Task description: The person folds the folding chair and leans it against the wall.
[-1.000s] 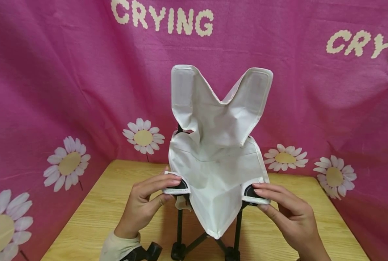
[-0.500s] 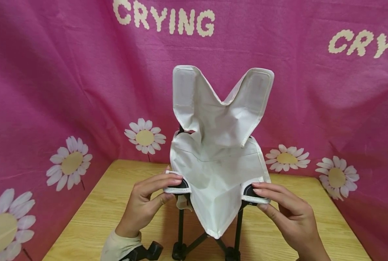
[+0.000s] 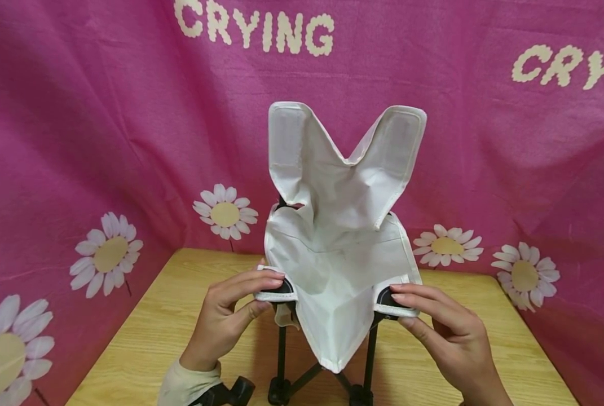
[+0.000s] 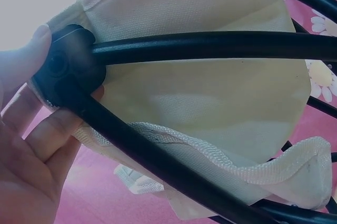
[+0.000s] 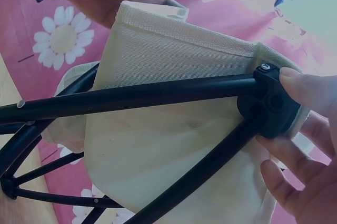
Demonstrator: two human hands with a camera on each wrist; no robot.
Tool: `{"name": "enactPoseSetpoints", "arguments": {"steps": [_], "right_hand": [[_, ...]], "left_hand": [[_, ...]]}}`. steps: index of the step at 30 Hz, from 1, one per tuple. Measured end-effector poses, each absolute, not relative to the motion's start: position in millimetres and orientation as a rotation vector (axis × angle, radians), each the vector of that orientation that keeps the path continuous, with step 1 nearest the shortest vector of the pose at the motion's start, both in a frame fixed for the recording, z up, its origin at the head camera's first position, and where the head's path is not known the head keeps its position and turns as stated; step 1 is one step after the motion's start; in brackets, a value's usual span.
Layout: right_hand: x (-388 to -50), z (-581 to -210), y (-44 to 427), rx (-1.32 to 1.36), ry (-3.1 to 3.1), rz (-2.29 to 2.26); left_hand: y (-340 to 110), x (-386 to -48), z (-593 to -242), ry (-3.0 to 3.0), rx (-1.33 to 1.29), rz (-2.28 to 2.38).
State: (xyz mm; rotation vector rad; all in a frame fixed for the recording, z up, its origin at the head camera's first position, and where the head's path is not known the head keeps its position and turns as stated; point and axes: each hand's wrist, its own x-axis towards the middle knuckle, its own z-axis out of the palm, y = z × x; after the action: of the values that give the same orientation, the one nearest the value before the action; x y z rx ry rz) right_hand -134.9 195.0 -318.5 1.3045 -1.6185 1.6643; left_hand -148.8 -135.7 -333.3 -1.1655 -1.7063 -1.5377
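A small folding chair with a white fabric seat [image 3: 337, 282] and black tube legs [image 3: 281, 349] stands on the table, its backrest cloth [image 3: 347, 186] rising in two peaks. My left hand [image 3: 225, 316] pinches the front left seat corner, fingers above and thumb below. At the front right corner my right hand [image 3: 449, 332] grips in the same way. In the left wrist view the left thumb lies against a black plastic joint [image 4: 73, 58] where two tubes meet. The right wrist view has the right thumb on the matching joint [image 5: 268, 100].
The wooden table [image 3: 154, 316] extends on both sides of the chair. A pink cloth [image 3: 408, 51] with white lettering and daisies hangs behind and at both sides. A black strap device [image 3: 225, 392] is on the left wrist.
The right hand and the seat corner it holds have moved very slightly to the left. Otherwise both hands keep their hold, and the chair stands in the same place.
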Motion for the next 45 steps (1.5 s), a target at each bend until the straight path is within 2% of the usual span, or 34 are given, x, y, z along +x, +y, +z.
{"name": "enactPoseSetpoints", "arguments": {"steps": [45], "right_hand": [[-136,-311,183,1.331,-1.574,1.593]], "left_hand": [[-125,-152,-324,-1.662,-1.19,-1.507]]}}
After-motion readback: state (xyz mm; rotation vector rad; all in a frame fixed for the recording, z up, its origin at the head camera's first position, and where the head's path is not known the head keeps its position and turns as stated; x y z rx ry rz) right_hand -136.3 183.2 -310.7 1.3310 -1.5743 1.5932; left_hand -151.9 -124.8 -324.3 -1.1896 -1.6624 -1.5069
